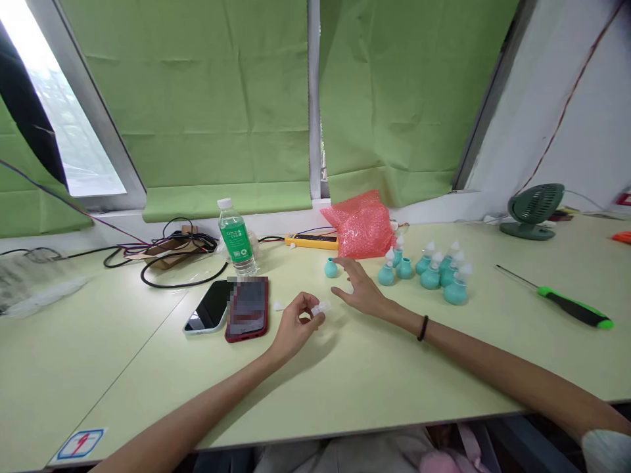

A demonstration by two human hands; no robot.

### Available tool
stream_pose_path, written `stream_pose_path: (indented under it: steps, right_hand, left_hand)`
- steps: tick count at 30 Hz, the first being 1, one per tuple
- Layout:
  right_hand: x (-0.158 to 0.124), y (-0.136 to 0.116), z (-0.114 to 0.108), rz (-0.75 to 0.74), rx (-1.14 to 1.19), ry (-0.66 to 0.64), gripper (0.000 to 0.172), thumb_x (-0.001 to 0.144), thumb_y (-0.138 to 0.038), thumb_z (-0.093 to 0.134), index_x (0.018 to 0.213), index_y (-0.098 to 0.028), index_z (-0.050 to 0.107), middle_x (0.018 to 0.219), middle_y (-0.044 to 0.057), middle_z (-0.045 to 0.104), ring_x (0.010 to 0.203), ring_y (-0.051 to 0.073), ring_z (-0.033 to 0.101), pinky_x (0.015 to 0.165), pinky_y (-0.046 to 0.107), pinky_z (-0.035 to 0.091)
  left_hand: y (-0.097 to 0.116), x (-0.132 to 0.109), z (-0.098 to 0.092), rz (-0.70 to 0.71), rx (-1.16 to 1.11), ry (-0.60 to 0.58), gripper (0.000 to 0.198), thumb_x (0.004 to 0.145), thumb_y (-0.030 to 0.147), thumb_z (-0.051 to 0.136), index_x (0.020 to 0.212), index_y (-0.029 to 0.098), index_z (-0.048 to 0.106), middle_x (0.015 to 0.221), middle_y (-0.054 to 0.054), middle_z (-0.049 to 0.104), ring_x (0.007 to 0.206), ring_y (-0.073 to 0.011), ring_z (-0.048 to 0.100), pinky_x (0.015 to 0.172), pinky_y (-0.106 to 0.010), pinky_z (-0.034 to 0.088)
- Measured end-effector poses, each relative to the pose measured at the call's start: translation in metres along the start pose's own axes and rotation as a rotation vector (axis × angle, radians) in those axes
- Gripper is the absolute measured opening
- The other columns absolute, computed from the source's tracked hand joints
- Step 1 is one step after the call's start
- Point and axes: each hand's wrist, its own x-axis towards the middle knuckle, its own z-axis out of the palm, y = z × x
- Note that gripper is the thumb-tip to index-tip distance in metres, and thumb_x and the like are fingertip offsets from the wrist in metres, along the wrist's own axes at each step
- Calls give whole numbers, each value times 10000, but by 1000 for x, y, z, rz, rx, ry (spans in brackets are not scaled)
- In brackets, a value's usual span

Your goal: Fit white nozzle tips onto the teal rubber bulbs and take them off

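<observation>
Between the thumb and fingers of my left hand (300,320) is a small translucent white plastic piece (321,307), held above the table. My right hand (363,289) reaches out with thumb and fingers apart, its fingertips close to a small teal bulb (330,268) with an open top. Whether the fingertips touch that bulb, I cannot tell. Right of this hand stand several teal bulbs (455,292), most topped with clear white pointed tips. One teal bulb (404,268) among them shows an open neck. A small white tip (279,306) lies beside my left hand.
Two phones (247,309) lie left of my hands, with a water bottle (236,238) behind them. Cables (187,246), a yellow power strip (311,241) and red bubble wrap (362,225) line the back. On the right are a screwdriver (557,297) and a green fan (535,207).
</observation>
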Motion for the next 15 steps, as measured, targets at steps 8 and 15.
stream_pose_path:
  steps: [8,15]
  right_hand:
    - [40,35,32,235,-269,-102,746,646,-403,527,1247,-177,148,1166,132,367,1052,307,321,754,421,347]
    - [38,51,38,207,-253,-75,418,725,-242,450,1126,-188,344,1035,103,484,949,242,427,701,340,364]
  left_hand:
    - [1,-1,0,-24,-59,-27,214,717,232,475,902,200,372,664,19,471,673,-113,488,532,-207,429]
    - [6,-2,-1,-43,-20,-83,273,777,262,389,1045,213,373,769,-29,525,681,-107,493,576,-221,428]
